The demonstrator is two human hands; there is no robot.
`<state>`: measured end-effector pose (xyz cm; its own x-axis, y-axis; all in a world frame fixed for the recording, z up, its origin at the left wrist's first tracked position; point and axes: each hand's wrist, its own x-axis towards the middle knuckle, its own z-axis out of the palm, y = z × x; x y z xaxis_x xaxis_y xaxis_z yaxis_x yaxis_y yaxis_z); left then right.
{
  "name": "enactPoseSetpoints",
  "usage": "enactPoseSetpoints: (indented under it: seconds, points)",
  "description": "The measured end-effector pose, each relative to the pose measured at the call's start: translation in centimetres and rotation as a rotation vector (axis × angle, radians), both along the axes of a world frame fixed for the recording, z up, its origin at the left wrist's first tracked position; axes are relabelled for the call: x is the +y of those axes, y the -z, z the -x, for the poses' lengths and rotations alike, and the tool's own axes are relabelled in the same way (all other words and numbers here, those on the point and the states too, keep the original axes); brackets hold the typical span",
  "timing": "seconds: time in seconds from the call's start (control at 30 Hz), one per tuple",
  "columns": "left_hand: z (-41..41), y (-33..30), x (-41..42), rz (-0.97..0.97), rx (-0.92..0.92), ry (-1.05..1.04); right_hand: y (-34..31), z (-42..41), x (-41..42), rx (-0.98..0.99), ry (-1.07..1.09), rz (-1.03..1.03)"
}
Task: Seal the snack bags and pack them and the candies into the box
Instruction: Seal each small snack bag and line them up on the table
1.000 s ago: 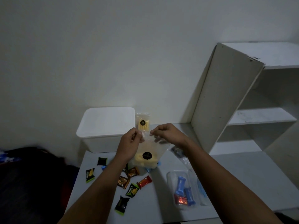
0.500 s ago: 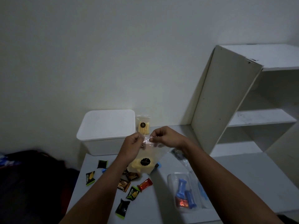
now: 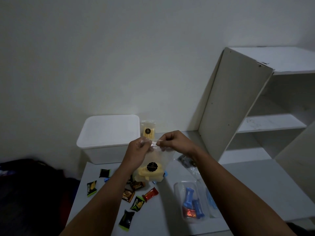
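Observation:
A clear snack bag (image 3: 150, 169) with yellow pieces and a round black label hangs above the table. My left hand (image 3: 138, 151) and my right hand (image 3: 172, 141) both pinch its top edge, fingertips close together. A second snack bag (image 3: 148, 131) with the same label stands upright behind, beside the white box (image 3: 109, 138), whose lid is on. Several wrapped candies (image 3: 133, 195) in black, green, brown and red lie scattered on the table below my left forearm.
A clear plastic tray (image 3: 190, 203) with blue and red wrapped sweets lies at the right front of the white table (image 3: 170, 222). A dark small packet (image 3: 186, 161) lies behind it. A white shelf unit (image 3: 238, 106) stands at the right. Dark cloth (image 3: 30, 193) lies off the table's left.
Both hands have moved closer together along the bag's top edge. The bag hangs slightly lower in view as the camera tilted up a little.

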<state>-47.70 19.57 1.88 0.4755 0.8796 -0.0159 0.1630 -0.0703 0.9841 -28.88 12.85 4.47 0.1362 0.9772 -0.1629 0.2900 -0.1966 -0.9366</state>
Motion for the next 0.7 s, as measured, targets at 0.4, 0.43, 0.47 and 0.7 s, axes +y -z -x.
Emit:
enactPoseSetpoints:
  seconds: [0.4, 0.43, 0.47, 0.7]
  points:
    - [0.1, 0.0, 0.0, 0.063, -0.056, -0.036, 0.7, 0.0, -1.4, 0.226, 0.099, -0.095]
    - [0.1, 0.0, 0.0, 0.050, -0.053, -0.049, 0.6, 0.0, -1.5, 0.226, 0.102, -0.095]
    - [0.1, -0.1, -0.1, 0.037, -0.050, -0.065, 0.6, -0.1, -1.5, 0.226, 0.112, -0.096]
    - [0.6, -0.1, 0.0, 0.062, -0.086, -0.091, 1.3, -0.1, -2.2, 0.260, 0.175, -0.152]
